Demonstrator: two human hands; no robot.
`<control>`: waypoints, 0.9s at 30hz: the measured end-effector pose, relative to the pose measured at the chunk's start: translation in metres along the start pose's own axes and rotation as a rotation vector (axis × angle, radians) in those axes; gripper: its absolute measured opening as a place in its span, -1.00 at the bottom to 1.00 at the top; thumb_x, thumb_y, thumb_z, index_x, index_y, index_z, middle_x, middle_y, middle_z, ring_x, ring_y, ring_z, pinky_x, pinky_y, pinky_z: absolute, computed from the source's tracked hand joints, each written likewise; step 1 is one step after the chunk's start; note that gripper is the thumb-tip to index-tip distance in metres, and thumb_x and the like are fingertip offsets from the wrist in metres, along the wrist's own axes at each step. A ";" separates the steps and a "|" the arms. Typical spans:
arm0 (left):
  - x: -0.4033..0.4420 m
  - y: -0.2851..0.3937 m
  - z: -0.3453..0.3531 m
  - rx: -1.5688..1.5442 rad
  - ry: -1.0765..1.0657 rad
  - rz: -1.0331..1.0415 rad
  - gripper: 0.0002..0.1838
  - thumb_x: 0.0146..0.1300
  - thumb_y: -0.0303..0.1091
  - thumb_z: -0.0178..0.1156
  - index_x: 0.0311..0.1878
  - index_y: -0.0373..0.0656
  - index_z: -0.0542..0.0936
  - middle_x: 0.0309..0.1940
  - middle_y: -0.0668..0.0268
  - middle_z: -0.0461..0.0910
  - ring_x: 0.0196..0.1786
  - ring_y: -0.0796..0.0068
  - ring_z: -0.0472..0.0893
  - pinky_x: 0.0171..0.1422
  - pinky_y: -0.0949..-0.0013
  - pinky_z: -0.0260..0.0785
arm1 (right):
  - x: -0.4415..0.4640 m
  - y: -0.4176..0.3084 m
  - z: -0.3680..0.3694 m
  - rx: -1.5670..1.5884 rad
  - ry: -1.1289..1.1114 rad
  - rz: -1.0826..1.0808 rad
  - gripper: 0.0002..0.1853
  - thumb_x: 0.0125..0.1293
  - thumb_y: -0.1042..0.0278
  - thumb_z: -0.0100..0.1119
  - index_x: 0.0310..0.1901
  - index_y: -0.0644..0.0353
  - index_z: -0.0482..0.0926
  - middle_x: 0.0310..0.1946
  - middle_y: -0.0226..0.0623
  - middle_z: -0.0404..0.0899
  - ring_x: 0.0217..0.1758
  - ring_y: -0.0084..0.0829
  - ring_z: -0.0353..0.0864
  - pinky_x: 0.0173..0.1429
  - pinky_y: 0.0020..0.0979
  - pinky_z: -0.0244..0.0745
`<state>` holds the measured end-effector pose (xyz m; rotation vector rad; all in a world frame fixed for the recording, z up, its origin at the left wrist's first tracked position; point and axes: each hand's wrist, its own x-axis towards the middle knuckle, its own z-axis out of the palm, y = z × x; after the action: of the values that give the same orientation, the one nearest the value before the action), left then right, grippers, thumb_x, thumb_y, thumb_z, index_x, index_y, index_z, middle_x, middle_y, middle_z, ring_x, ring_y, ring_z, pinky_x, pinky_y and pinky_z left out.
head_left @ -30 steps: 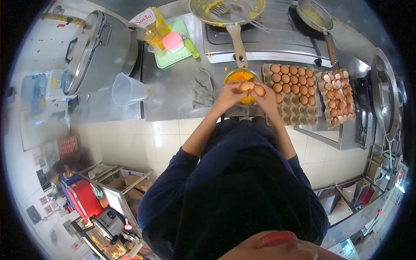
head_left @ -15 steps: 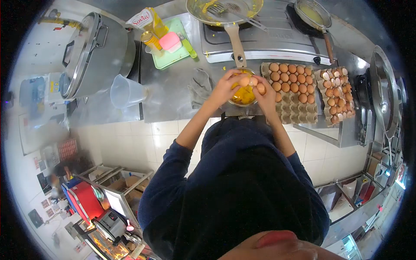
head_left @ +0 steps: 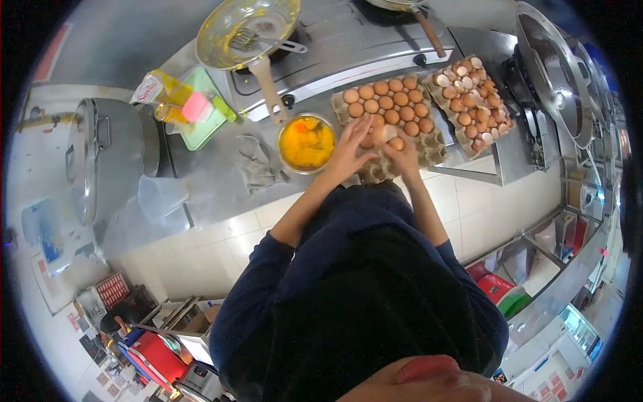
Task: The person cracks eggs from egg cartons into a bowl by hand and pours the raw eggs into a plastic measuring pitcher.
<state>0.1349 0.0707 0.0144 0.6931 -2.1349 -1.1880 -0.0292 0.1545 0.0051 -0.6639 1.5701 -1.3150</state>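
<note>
A metal bowl with several yolks lies in front of the frying pan's handle. To its right, both hands are over the near-left part of an egg carton that bears several brown eggs. My left hand has its thumb and fingers apart, its fingertips beside pale eggshell. My right hand is closed round a brown egg, with a pale shell at its fingertips. Further right stands a second carton of brown eggs and broken shells.
A frying pan with a fork rests on the stove. Left of the bowl are a grey cloth, a green board with containers, a plastic jug and a large pot. Lids stand at the right.
Both hands have moved from over the bowl to the egg carton on its right, carrying egg and shell. The bowl's yolks are now uncovered. The camera view has turned and shifted right.
</note>
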 end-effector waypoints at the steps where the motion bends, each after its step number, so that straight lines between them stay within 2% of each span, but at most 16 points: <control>1: 0.003 -0.002 0.016 0.092 -0.004 -0.042 -0.22 0.04 -0.30 0.43 0.40 -0.04 0.39 0.27 0.05 0.33 0.29 0.00 0.40 0.36 0.13 0.29 | 0.001 -0.001 -0.025 -0.099 0.102 0.028 -0.50 0.13 0.20 0.49 0.04 0.29 0.59 -0.18 -0.27 0.67 -0.12 -0.55 0.61 -0.06 -0.47 0.53; 2: 0.006 -0.004 0.029 0.185 -0.007 -0.083 -0.21 0.05 -0.27 0.42 0.40 -0.04 0.38 0.27 0.02 0.30 0.29 -0.03 0.39 0.36 0.12 0.29 | 0.020 0.029 -0.067 -0.265 0.219 -0.017 -0.47 0.11 0.14 0.49 0.06 0.27 0.59 -0.15 -0.19 0.67 -0.10 -0.45 0.62 -0.02 -0.40 0.53; 3: 0.006 -0.005 0.038 0.439 -0.054 -0.095 -0.24 0.08 -0.25 0.39 0.40 -0.06 0.36 0.20 0.00 0.28 0.21 -0.07 0.40 0.26 0.03 0.34 | 0.042 0.060 -0.110 -0.429 0.336 -0.061 -0.43 0.10 0.09 0.49 0.07 0.25 0.59 -0.13 -0.12 0.67 -0.07 -0.35 0.64 0.01 -0.33 0.53; 4: 0.004 -0.008 0.048 0.439 -0.057 -0.097 -0.24 0.08 -0.25 0.39 0.40 -0.06 0.36 0.20 0.00 0.28 0.21 -0.07 0.40 0.26 0.03 0.34 | 0.051 0.050 -0.140 -0.508 0.436 -0.221 -0.43 0.09 0.11 0.49 0.07 0.28 0.58 -0.23 -0.17 0.67 -0.16 -0.40 0.63 -0.09 -0.37 0.53; 5: 0.002 -0.012 0.057 0.594 -0.068 -0.185 -0.29 0.08 -0.27 0.37 0.34 -0.11 0.38 0.19 0.03 0.29 0.22 -0.05 0.37 0.24 0.02 0.33 | 0.057 0.033 -0.167 -0.585 0.536 -0.382 -0.43 0.09 0.13 0.49 0.07 0.30 0.58 -0.33 -0.23 0.67 -0.25 -0.45 0.63 -0.19 -0.40 0.53; 7: 0.000 -0.020 0.073 0.750 -0.082 -0.274 -0.33 0.09 -0.29 0.35 0.29 -0.17 0.40 0.18 0.06 0.30 0.23 -0.03 0.34 0.23 0.01 0.32 | 0.076 0.017 -0.224 -0.632 0.710 -0.473 -0.40 0.06 0.05 0.50 0.07 0.24 0.60 -0.30 -0.07 0.67 -0.22 -0.24 0.65 -0.11 -0.25 0.53; 9: 0.000 -0.027 0.082 0.788 -0.031 -0.309 -0.43 0.10 -0.32 0.30 0.20 -0.19 0.43 0.16 0.02 0.31 0.20 -0.05 0.37 0.18 -0.04 0.34 | 0.090 -0.012 -0.268 -0.962 0.754 -0.311 -0.38 0.06 -0.08 0.46 0.07 0.17 0.61 -0.21 0.05 0.68 -0.13 -0.09 0.68 -0.04 -0.16 0.53; 10: 0.002 -0.028 0.086 0.792 -0.028 -0.313 -0.43 0.10 -0.32 0.30 0.20 -0.19 0.43 0.16 0.02 0.31 0.20 -0.05 0.37 0.18 -0.04 0.34 | 0.097 -0.023 -0.282 -0.959 0.748 -0.313 -0.38 0.06 -0.08 0.46 0.07 0.17 0.61 -0.21 0.05 0.68 -0.13 -0.09 0.68 -0.04 -0.16 0.53; 12: 0.006 -0.028 0.093 0.788 -0.018 -0.400 -0.48 0.09 -0.35 0.29 0.16 -0.19 0.44 0.14 0.02 0.33 0.20 -0.06 0.39 0.17 -0.05 0.37 | 0.115 -0.036 -0.305 -1.075 0.683 -0.066 -0.34 0.08 -0.21 0.39 0.08 0.15 0.62 -0.13 0.12 0.66 -0.03 0.04 0.66 0.01 -0.11 0.52; 16: 0.005 -0.029 0.102 0.848 0.164 -0.335 -0.48 0.07 -0.42 0.24 0.16 -0.16 0.43 0.09 0.04 0.38 0.14 -0.09 0.40 0.08 -0.08 0.42 | 0.141 -0.032 -0.324 -1.164 0.591 -0.097 -0.22 0.02 -0.35 0.35 0.10 0.16 0.60 0.04 0.14 0.59 0.11 0.10 0.56 0.16 -0.11 0.49; 18: 0.008 -0.023 0.102 0.850 0.050 -0.483 -0.45 0.04 -0.47 0.24 0.18 -0.15 0.43 0.10 0.08 0.39 0.13 -0.08 0.41 0.10 -0.06 0.42 | 0.137 -0.033 -0.320 -1.060 0.630 -0.138 -0.27 0.17 -0.29 0.27 0.13 0.23 0.56 0.06 0.02 0.59 0.14 -0.05 0.56 0.16 -0.21 0.48; 19: 0.009 -0.021 0.103 0.856 0.055 -0.489 -0.45 0.04 -0.47 0.24 0.18 -0.15 0.43 0.10 0.08 0.39 0.13 -0.08 0.41 0.10 -0.06 0.42 | 0.136 -0.028 -0.315 -1.056 0.620 -0.143 -0.27 0.17 -0.29 0.27 0.13 0.23 0.56 0.06 0.02 0.59 0.14 -0.05 0.56 0.16 -0.21 0.48; 21: 0.010 -0.017 0.104 0.957 -0.001 -0.506 -0.39 0.01 -0.46 0.33 0.19 -0.15 0.40 0.14 0.14 0.37 0.21 -0.07 0.39 0.14 -0.08 0.41 | 0.130 -0.009 -0.299 -0.250 0.429 -0.326 -0.56 0.37 -0.06 0.12 0.01 0.15 0.60 -0.18 -0.23 0.65 -0.14 -0.31 0.65 -0.12 -0.32 0.55; 23: 0.009 -0.021 0.101 0.937 -0.002 -0.485 -0.39 0.00 -0.47 0.34 0.19 -0.15 0.40 0.14 0.14 0.37 0.21 -0.07 0.40 0.14 -0.06 0.41 | 0.120 0.013 -0.281 0.208 0.205 -0.067 -0.66 0.45 0.09 -0.02 0.04 0.13 0.56 -0.20 -0.42 0.59 -0.18 -0.51 0.56 -0.19 -0.44 0.51; 25: 0.004 -0.027 0.097 0.914 -0.003 -0.459 -0.38 -0.01 -0.48 0.35 0.18 -0.15 0.40 0.13 0.15 0.37 0.20 -0.07 0.40 0.13 -0.04 0.41 | 0.094 0.002 -0.241 0.331 0.110 0.218 -0.64 0.46 0.10 -0.05 0.10 0.13 0.52 -0.18 -0.37 0.61 -0.18 -0.54 0.58 -0.22 -0.44 0.52; 27: -0.002 -0.030 0.091 0.787 0.041 -0.363 -0.43 -0.05 -0.49 0.37 0.11 -0.17 0.46 0.12 0.12 0.36 0.14 -0.04 0.44 0.13 0.03 0.42 | 0.080 0.012 -0.213 0.243 0.022 0.275 -0.61 0.46 0.08 0.02 0.16 0.15 0.49 -0.17 -0.27 0.62 -0.20 -0.55 0.60 -0.29 -0.50 0.51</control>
<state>0.0768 0.1093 -0.0510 1.4706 -2.4943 -0.4309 -0.2512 0.1811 -0.0372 -0.2730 1.4304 -1.2801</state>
